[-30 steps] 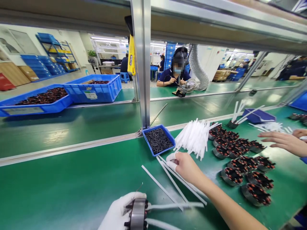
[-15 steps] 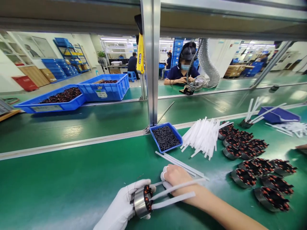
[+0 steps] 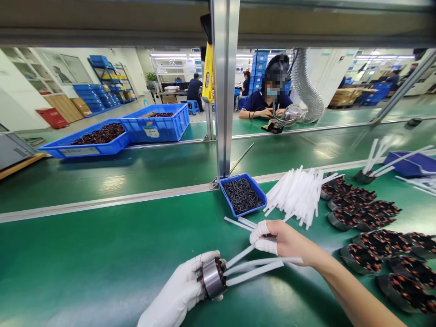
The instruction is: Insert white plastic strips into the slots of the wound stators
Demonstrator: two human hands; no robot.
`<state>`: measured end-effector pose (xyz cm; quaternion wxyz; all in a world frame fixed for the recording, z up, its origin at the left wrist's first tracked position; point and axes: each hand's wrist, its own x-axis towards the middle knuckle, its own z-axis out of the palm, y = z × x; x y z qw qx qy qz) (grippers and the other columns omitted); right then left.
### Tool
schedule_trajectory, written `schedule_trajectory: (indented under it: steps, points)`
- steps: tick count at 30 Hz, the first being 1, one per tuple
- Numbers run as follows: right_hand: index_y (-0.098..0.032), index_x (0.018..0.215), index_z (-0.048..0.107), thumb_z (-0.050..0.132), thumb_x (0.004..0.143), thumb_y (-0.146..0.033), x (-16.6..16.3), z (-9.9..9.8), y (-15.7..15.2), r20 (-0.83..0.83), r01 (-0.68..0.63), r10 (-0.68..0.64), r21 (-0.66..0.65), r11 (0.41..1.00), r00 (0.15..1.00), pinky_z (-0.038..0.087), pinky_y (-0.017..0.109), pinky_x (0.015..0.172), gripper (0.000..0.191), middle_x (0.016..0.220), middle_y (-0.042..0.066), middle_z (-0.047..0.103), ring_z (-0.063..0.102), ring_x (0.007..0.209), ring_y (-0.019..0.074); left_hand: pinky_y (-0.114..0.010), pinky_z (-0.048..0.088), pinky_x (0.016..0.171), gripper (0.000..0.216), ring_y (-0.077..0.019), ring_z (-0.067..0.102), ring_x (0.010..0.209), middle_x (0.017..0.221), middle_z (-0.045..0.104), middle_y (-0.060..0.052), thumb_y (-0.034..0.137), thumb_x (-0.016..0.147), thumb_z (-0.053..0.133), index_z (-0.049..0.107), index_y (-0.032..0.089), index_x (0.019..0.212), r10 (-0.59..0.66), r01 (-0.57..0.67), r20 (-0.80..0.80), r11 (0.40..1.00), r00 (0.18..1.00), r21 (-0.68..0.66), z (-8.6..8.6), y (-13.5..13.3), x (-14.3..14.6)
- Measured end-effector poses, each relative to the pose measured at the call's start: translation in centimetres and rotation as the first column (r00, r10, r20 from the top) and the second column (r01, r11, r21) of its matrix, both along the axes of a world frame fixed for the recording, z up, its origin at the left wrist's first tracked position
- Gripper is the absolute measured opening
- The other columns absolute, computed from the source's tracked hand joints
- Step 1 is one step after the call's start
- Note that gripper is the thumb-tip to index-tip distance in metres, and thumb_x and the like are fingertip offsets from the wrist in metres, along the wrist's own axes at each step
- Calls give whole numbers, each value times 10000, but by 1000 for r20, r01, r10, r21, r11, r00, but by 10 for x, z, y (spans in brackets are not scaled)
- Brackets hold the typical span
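Right grip farther from stator | curled at tube, hold unclear | left grip closed round stator

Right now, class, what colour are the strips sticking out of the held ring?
White: the strips show best in the head view.

Pretty bright place tbh: white wall between nine and ten o'clock, then a framed window and a blue shelf rack at ten, with pale floor running below. Strip lights glow at eleven, a little blue stool sits under them, and a chunky white pillar stands at two. Metal post at twelve, shiny green bench top down at eight.
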<state>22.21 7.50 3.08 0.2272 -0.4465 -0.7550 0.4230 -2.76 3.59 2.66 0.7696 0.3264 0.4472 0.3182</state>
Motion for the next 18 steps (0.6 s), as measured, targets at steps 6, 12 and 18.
schedule_trajectory:
  steps: [6,12,18]
  points:
    - [-131,786,597,497,797,-173,-17,-7,-6,-48,-8,8,9,1000,999,403,221,617,109,768,15,585,522,688,129,-351,463,758,541,-246,570,913,1062,602,-125,183,610,678,508,135,1122,-49,49,83,999,995,-2,-4,0,-1]
    - [-155,784,606,503,791,-135,-49,-25,-16,-8,-16,17,107,994,1000,383,218,626,105,748,4,590,513,685,125,-294,437,739,404,-207,556,897,972,614,-68,173,671,645,549,160,1063,-133,116,124,984,983,136,-11,2,-1]
    - [-176,741,582,494,804,-126,-57,-30,-19,77,16,-29,168,986,997,357,216,624,119,725,-7,582,494,697,124,-307,421,806,356,-205,570,909,942,627,-50,143,683,622,551,155,1031,-102,88,75,981,992,175,-12,2,2]
